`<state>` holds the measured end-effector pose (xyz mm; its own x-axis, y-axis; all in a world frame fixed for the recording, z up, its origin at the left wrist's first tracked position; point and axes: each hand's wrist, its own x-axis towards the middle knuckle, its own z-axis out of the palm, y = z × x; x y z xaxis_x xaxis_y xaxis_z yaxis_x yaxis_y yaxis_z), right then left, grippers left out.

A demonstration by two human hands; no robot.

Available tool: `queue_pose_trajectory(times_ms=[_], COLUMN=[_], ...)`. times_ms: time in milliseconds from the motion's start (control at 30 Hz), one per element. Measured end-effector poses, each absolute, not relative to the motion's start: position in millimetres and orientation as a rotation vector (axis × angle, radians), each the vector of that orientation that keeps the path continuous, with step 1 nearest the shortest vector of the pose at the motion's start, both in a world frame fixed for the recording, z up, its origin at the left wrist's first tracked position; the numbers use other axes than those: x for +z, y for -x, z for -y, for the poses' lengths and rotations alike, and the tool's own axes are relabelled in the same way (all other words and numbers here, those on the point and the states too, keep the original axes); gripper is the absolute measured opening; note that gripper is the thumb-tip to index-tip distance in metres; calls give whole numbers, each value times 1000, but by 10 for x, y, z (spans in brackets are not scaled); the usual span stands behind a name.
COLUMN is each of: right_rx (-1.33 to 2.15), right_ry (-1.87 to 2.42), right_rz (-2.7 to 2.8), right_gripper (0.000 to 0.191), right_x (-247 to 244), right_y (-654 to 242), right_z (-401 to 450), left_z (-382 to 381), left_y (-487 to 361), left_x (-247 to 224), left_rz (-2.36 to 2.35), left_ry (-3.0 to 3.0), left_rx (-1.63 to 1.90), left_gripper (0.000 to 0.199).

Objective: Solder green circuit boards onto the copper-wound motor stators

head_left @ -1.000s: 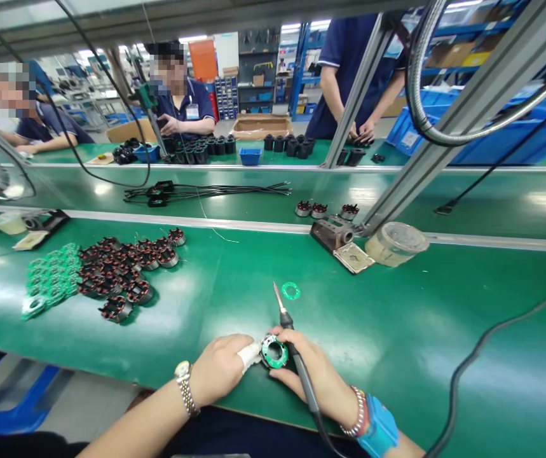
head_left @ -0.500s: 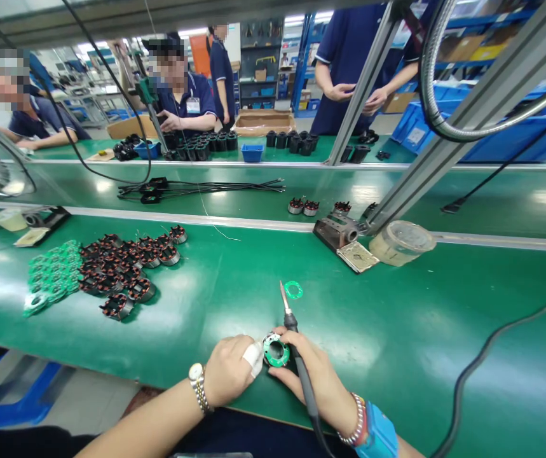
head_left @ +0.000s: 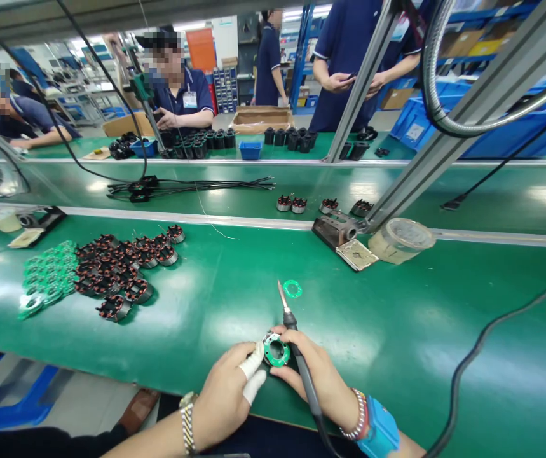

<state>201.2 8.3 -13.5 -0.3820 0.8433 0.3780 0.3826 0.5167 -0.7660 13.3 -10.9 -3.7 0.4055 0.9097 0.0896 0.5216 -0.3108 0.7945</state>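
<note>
A long green-topped workbench (head_left: 396, 331) runs across a factory floor, with a seated co-worker (head_left: 182, 83) beyond it; just past the fingers of the left hand (head_left: 225, 397), a wound motor stator (head_left: 276, 350) capped by a green circuit ring sits on the bench between both hands; two of those fingers (head_left: 252, 367) are wrapped in white tape and closed against its near edge; the right hand (head_left: 318, 375) curls its fingers (head_left: 320, 369) around a soldering iron (head_left: 290, 321), its tip angled away from the stator; a loose green ring (head_left: 292, 289) lies just past that tip; well left of the fingers sit a heap of wound stators (head_left: 115, 270) and a pile of green rings (head_left: 48, 273); well beyond and right of them stand a soldering iron holder (head_left: 337, 232) and a clear tub (head_left: 400, 240).
</note>
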Motion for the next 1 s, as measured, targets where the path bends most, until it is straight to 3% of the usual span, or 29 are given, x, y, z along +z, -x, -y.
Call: queue_pose_trajectory(times_ms=[200, 400, 700, 867, 1000], right_rx=[846, 871, 951, 861, 866], right_ry=[987, 980, 959, 1112, 1119], right_rz=[1972, 1957, 1979, 1959, 1967], right_gripper=[37, 39, 45, 49, 42], right_x=[-176, -205, -128, -54, -55], right_y=[-2043, -2027, -2111, -2141, -2119], right_z=[-104, -105, -118, -63, -47], left_z=[-400, -633, -616, -585, -674], left_y=[-133, -231, -198, -60, -16], left_x=[277, 362, 223, 138, 149], left_rz=[-1303, -1235, -1212, -1008, -701], left_ry=[-1575, -1555, -1475, -1971, -2508], left_rx=[480, 238, 260, 451, 405], left_gripper=[17, 16, 14, 28, 23])
